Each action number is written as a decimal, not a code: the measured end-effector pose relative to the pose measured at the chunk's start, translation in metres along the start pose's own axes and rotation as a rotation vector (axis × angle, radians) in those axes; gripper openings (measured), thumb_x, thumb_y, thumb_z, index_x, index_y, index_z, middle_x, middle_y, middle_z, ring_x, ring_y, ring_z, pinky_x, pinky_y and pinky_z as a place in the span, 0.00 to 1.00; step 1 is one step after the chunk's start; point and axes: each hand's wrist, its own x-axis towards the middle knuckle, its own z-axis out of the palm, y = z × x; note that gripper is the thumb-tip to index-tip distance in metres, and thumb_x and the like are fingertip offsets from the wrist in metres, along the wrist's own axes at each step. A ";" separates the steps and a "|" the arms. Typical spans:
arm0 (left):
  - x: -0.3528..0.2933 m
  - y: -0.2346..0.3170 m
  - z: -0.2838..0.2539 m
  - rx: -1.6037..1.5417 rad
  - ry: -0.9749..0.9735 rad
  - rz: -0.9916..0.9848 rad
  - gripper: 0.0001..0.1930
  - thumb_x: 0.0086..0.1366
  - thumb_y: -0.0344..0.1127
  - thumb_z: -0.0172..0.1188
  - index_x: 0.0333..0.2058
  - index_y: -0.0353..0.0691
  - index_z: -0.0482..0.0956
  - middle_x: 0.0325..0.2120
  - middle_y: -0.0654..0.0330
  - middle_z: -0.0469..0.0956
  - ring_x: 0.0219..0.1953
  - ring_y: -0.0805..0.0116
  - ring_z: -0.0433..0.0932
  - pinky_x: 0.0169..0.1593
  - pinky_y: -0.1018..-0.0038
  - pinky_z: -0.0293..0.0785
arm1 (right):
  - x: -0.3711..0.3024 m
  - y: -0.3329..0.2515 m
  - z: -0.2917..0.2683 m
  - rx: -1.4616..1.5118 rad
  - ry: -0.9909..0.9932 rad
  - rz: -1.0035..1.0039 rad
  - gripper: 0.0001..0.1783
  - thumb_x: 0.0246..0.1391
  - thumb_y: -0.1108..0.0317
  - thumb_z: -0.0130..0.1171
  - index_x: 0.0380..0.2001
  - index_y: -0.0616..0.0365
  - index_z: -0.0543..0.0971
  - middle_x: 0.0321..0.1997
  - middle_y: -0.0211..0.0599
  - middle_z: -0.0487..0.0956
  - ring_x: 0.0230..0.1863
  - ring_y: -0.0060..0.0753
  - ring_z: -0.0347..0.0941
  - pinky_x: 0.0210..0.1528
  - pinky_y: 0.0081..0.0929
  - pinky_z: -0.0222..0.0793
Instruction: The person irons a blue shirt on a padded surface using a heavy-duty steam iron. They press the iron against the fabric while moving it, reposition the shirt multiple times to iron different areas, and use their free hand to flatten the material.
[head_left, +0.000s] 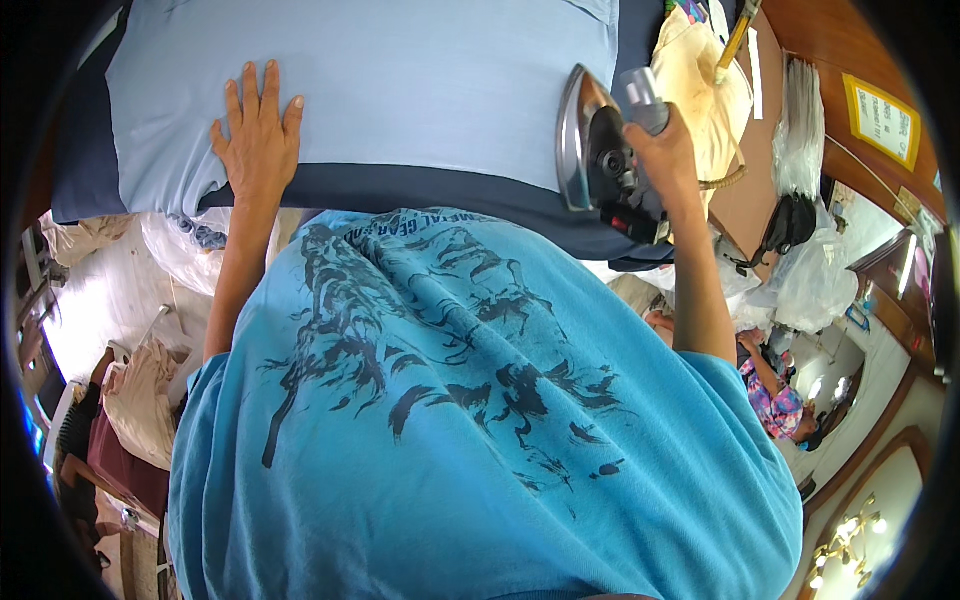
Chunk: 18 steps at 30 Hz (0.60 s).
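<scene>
We see the left hand on light-blue cloth, fingers spread; the right hand wraps its fingers around the handle of an iron.

The right fingers hold an iron; the left fingers spread on pale-blue cloth.

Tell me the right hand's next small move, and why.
Probably guide the silver-and-black pointed metal iron leftward over the flat light-blue cloth, stopping short of the bare left hand. The bare right hand holds it at the cloth's right edge, while the left hand lies flat toward the other end, leaving a stretch of cloth between them.
</scene>
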 end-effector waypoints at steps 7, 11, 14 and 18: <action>-0.001 0.003 -0.006 -0.014 -0.024 -0.023 0.27 0.66 0.52 0.41 0.62 0.54 0.55 0.64 0.59 0.52 0.65 0.54 0.49 0.59 0.43 0.47 | 0.007 -0.009 0.004 -0.029 0.039 0.010 0.20 0.41 0.67 0.60 0.37 0.67 0.71 0.23 0.35 0.74 0.17 0.23 0.68 0.21 0.23 0.65; 0.000 0.007 -0.013 0.024 -0.109 -0.045 0.27 0.67 0.50 0.41 0.63 0.54 0.54 0.64 0.59 0.51 0.65 0.54 0.49 0.60 0.44 0.46 | 0.054 -0.006 0.001 -0.120 0.002 -0.266 0.28 0.38 0.63 0.60 0.42 0.69 0.70 0.29 0.50 0.77 0.27 0.38 0.75 0.31 0.30 0.70; 0.000 0.006 -0.013 0.035 -0.094 -0.054 0.27 0.67 0.50 0.41 0.63 0.54 0.55 0.64 0.59 0.51 0.65 0.54 0.49 0.60 0.44 0.47 | 0.086 -0.059 -0.004 -0.155 -0.125 -0.297 0.28 0.38 0.62 0.60 0.42 0.69 0.70 0.31 0.50 0.77 0.29 0.42 0.76 0.33 0.33 0.70; -0.002 0.000 -0.004 0.023 0.013 -0.016 0.27 0.66 0.51 0.42 0.62 0.52 0.56 0.63 0.59 0.54 0.64 0.55 0.51 0.59 0.44 0.49 | 0.088 -0.085 0.032 -0.144 -0.197 -0.534 0.28 0.38 0.59 0.59 0.41 0.67 0.70 0.32 0.57 0.77 0.33 0.51 0.76 0.35 0.41 0.69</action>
